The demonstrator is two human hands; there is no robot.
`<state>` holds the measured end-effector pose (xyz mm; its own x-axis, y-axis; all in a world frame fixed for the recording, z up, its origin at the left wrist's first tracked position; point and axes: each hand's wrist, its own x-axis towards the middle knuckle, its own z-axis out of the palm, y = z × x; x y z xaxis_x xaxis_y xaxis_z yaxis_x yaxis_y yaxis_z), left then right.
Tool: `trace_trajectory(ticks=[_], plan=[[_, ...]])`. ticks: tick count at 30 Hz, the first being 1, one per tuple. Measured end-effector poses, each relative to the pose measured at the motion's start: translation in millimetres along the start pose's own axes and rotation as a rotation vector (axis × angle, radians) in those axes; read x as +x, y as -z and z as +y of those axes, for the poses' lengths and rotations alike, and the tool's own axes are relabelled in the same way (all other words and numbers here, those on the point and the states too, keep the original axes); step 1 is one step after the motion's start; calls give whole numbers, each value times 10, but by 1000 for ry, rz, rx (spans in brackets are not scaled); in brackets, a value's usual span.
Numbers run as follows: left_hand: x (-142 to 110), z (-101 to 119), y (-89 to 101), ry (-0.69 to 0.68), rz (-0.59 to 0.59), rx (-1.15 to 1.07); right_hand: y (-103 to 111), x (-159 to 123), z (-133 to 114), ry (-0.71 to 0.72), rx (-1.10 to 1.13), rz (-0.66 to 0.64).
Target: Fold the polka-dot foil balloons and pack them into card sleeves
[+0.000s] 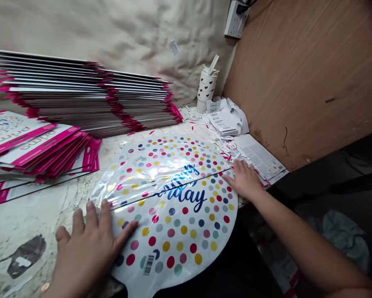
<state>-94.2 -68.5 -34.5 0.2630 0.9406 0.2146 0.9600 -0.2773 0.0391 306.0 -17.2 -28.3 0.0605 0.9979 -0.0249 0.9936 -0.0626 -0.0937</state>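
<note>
And here's the dotted foil balloon (pixel 173 227), flat across the bench (pixel 49 211) and right between my hands! My left grip (pixel 86 244) is spread and clutching nothing, thumb and fingertips over the balloon's edge; from there it lies toward two o'clock. Over to my right grip (pixel 245 180): fingers laid out flat at the far rim, balloon toward eight o'clock. A dark line (pixel 130 202) runs across between them, and pink-edged cards (pixel 93 99) tower at eleven!
</note>
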Motion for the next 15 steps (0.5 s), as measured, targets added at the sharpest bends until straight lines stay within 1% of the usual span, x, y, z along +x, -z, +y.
trace_trajectory(ticks=[1,2,3,4,5,6,8,10,11,12,13,14,15], plan=[[61,90,13,37,11,31,19,-72,58,35,-12,54],[140,211,23,71,7,71,25,-146,41,113,-8,81],[232,352,25,66,-19,81,19,-210,-36,205,7,81],[325,502,19,19,-64,53,5,-254,-147,274,29,61],[414,649,6,-26,-122,17,-12,-267,-271,294,54,29],[489,780,-14,-45,-178,-14,-27,-245,-386,259,88,1],[585,971,-56,-50,-266,-58,-21,-107,-553,80,228,-36],[611,1060,-84,-32,-302,-85,57,89,-662,-82,491,-45],[606,1075,-91,-22,-305,-97,124,172,-730,-117,642,-17],[596,1078,-94,-15,-301,-106,203,227,-828,-107,776,30],[586,1075,-95,-8,-293,-111,285,244,-967,-50,870,85],[577,1068,-96,-13,-286,-113,359,223,-1150,57,902,120],[573,1060,-99,-31,-278,-117,416,166,-1373,198,880,122]])
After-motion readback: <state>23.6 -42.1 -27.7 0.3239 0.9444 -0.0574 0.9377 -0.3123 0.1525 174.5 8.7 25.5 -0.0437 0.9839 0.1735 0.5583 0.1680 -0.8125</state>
